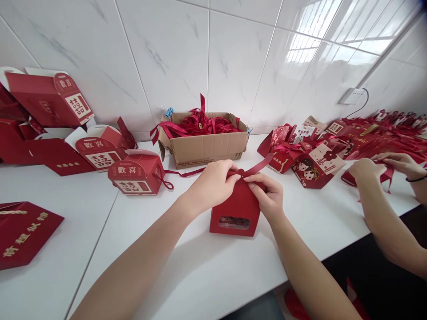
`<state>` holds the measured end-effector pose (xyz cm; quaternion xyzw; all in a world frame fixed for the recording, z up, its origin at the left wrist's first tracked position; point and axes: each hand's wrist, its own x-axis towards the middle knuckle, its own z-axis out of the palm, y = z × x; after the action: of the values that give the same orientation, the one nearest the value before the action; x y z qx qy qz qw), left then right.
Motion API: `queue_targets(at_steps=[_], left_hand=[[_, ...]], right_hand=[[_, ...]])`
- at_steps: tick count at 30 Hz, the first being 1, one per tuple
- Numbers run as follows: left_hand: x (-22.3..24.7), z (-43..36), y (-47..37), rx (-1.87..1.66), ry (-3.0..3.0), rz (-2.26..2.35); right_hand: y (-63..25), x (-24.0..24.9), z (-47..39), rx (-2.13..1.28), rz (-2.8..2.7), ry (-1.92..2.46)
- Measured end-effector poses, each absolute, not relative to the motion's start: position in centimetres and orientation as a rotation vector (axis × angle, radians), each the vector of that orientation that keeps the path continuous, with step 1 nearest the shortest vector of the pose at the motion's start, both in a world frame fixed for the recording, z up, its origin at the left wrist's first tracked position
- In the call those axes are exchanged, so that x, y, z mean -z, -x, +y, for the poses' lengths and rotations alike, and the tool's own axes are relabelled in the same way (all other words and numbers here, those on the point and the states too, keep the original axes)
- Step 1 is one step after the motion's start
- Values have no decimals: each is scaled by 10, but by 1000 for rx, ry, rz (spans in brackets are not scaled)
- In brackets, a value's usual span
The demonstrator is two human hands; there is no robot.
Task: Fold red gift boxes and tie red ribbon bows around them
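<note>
A red gift box (236,204) with a small clear window low on its front stands upright on the white table. My left hand (218,182) pinches the dark red ribbon (184,173) at the box's top, its loose length trailing left over the table. From the right, my right hand (267,191) is closed on the ribbon at the same spot, thumb and forefinger together. A ribbon end (262,165) sticks up to the right above the fingers. Both hands nearly touch at the top, and part of the ribbon is hidden behind them.
Behind the box stands a cardboard carton (207,149) full of red ribbons. Red boxes (136,173) stand at the left, and more gift boxes (316,164) lie at the right. A co-worker's hands (368,171) handle a red box at the far right.
</note>
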<state>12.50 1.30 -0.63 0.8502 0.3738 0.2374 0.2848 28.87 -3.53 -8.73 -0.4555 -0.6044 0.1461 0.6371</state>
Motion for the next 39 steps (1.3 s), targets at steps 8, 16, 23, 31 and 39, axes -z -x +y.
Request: queue_targets(at_steps=[8,16,23,31,39], left_hand=[[7,12,-129,-641,-2336,993],[7,14,-128,-611,-2280,1000],[9,16,-129,-632,-2271,978],[10,16,-129,-641,-2287,971],[10,16,-130,-671,-2275,981]], right_hand=[[-299,92,-30,-144,-1259,927],[-350,70,-35,532,-1185,1231],[-351,58,-30,667,-1709,1308],[-338,50,-17,204,-1576,1381],[-321,26,-21,-906,-1423,1330]])
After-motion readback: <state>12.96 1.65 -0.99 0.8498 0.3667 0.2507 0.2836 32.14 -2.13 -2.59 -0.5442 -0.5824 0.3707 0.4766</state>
